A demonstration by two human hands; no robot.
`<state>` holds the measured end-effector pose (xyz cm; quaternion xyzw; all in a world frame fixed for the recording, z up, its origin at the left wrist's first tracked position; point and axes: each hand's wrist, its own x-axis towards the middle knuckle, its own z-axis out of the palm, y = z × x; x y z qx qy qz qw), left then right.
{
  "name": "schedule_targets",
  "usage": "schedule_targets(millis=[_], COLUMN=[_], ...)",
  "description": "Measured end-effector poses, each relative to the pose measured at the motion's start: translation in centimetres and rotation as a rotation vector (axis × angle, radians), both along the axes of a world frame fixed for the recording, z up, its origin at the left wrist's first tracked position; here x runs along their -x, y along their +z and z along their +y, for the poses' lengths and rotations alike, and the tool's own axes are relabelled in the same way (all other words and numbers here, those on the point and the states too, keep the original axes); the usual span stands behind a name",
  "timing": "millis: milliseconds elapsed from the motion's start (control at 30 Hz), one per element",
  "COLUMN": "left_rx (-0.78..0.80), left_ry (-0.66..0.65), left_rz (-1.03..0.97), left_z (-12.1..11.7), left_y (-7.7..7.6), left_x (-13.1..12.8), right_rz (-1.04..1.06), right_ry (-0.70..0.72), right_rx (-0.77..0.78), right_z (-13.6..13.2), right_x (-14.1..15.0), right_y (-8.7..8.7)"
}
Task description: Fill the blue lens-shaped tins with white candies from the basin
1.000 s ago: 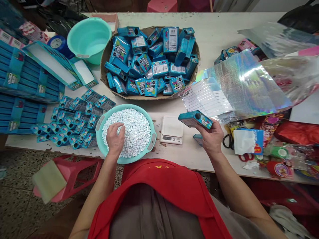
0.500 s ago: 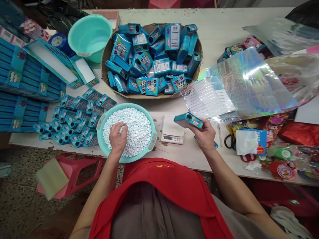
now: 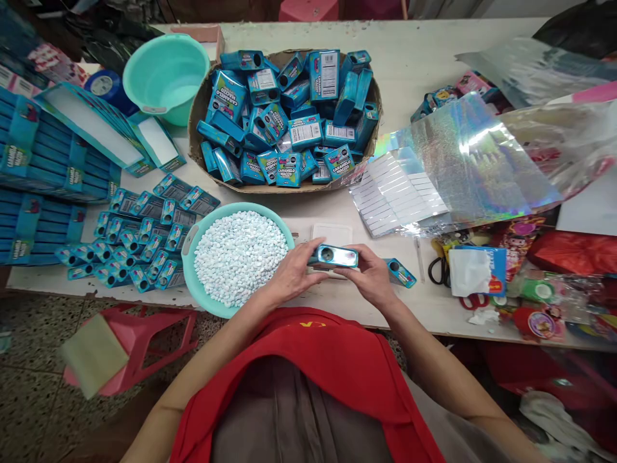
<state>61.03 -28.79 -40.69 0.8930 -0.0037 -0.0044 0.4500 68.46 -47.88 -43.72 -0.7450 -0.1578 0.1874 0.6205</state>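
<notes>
A small blue candy box (image 3: 334, 256) with a round hole in its face is held level over the small white scale (image 3: 331, 233). My right hand (image 3: 372, 278) grips the box's right end. My left hand (image 3: 290, 276) is pinched at its left end, by the hole; whether candy is in the fingers I cannot see. To the left stands a teal basin (image 3: 190, 236) heaped with small white candies (image 3: 238, 256). Another blue box (image 3: 401, 273) lies on the table just right of my right hand.
A wicker basket (image 3: 198, 109) of blue boxes stands behind. Flat blue boxes (image 3: 144, 233) lie left of the basin, with blue cartons (image 3: 43, 161) stacked beyond. An empty teal bowl (image 3: 166, 74) is at the back left. Holographic sheets (image 3: 477, 161), scissors (image 3: 436, 270) and clutter fill the right.
My left hand left the candy basin and came to the box's left end. My right hand brought the box down and left, over the scale.
</notes>
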Motion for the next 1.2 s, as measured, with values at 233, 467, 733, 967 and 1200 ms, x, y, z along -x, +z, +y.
schedule_targets(millis=[233, 467, 733, 967, 1200], left_rx=[0.146, 0.131, 0.181, 0.182, 0.195], left_ry=[0.427, 0.729, 0.851, 0.879, 0.902], left_rz=[0.088, 0.071, 0.058, 0.038, 0.014], left_z=[1.3, 3.7, 4.9, 5.4, 6.0], left_y=[1.7, 1.6, 1.4, 1.1, 0.5], left_x=[0.4, 3.4, 4.2, 4.4, 4.8], right_rz=[-0.233, -0.363, -0.527, -0.536, -0.528], right_ry=[-0.07, 0.257, 0.221, 0.244, 0.339], right_rx=[0.413, 0.744, 0.785, 0.803, 0.788], right_z=[-4.0, -6.4, -6.2, -5.5, -5.1], right_x=[3.9, 7.0, 6.4, 6.1, 6.4], right_y=[-4.3, -8.5, -8.5, -8.5, -8.7])
